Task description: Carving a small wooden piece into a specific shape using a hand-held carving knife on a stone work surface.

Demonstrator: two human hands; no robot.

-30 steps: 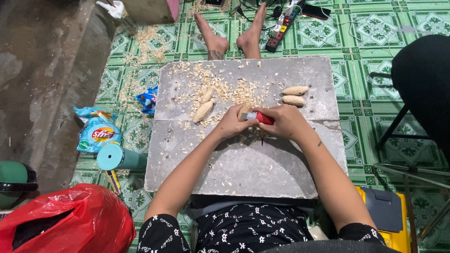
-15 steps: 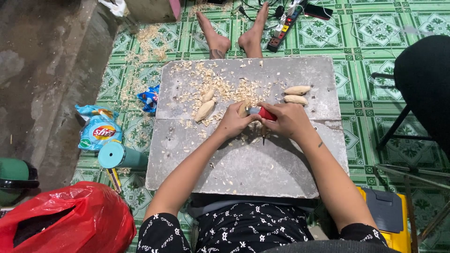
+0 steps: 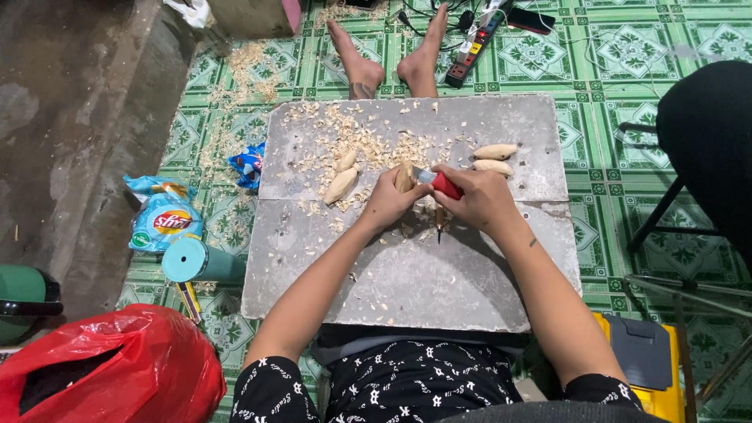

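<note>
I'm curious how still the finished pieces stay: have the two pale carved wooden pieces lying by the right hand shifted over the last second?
No. The two pale carved pieces lie in the same spot on the grey board, just above its seam, as before.

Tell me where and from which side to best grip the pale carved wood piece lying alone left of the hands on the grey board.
Likely the thick middle of the pale tapered wood piece, pinched across its width from above. It lies flat and slanted on the grey board, apart from the left hand, with only loose shavings around it.

Blue snack bags (image 3: 164, 215) on green floor (image 3: 627, 55)
</note>
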